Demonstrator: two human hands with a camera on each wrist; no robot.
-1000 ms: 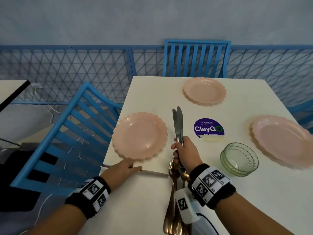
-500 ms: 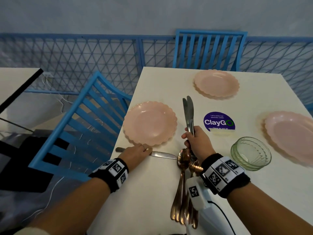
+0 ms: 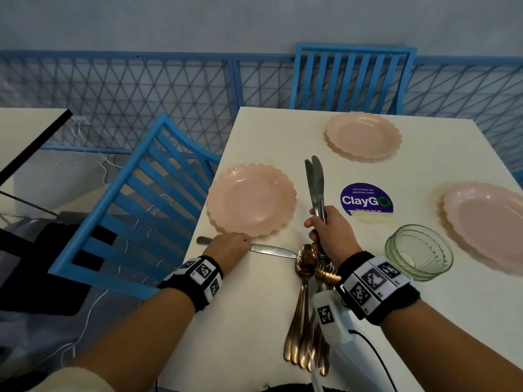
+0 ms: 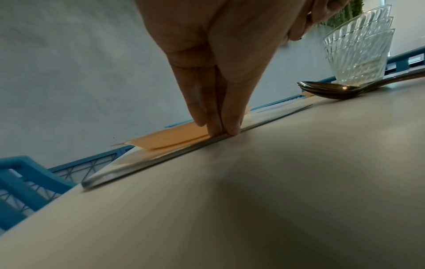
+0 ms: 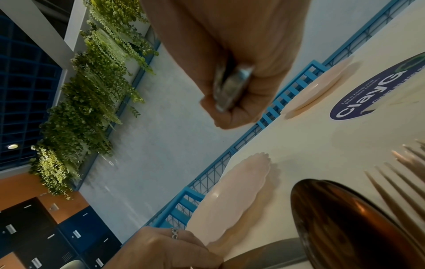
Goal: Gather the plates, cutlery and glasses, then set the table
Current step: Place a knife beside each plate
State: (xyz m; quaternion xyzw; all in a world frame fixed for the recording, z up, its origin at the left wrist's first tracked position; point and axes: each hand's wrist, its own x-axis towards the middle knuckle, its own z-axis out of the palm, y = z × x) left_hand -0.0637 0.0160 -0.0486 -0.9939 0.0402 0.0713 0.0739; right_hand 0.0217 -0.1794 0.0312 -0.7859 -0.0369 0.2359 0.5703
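Observation:
Three pink scalloped plates sit on the white table [image 3: 254, 321]: one at the left [image 3: 250, 199] [image 4: 165, 138] [image 5: 230, 196], one at the far side [image 3: 363, 135], one at the right [image 3: 486, 222]. A steel knife [image 3: 271, 250] [image 4: 161, 158] lies crosswise just in front of the left plate. My left hand [image 3: 227, 247] presses on it with straight fingertips [image 4: 220, 127]. My right hand [image 3: 329, 230] [image 5: 241, 87] grips two knives [image 3: 315, 185] upright. Copper spoons and forks [image 3: 302, 306] [image 5: 345, 223] lie under that wrist. Stacked green glasses [image 3: 418, 251] [image 4: 358, 49] stand to the right.
A blue slatted chair [image 3: 127, 216] stands against the table's left edge and another [image 3: 351, 77] at the far end. A purple ClayGo sticker [image 3: 366, 199] marks the table's middle. A second table [image 3: 22, 128] is at far left, a blue mesh fence [image 3: 141, 89] behind.
My left hand has nudged the lying knife inward from the table's left edge and nearer the left plate. My right hand holds the two knives as before. The head view has swung left.

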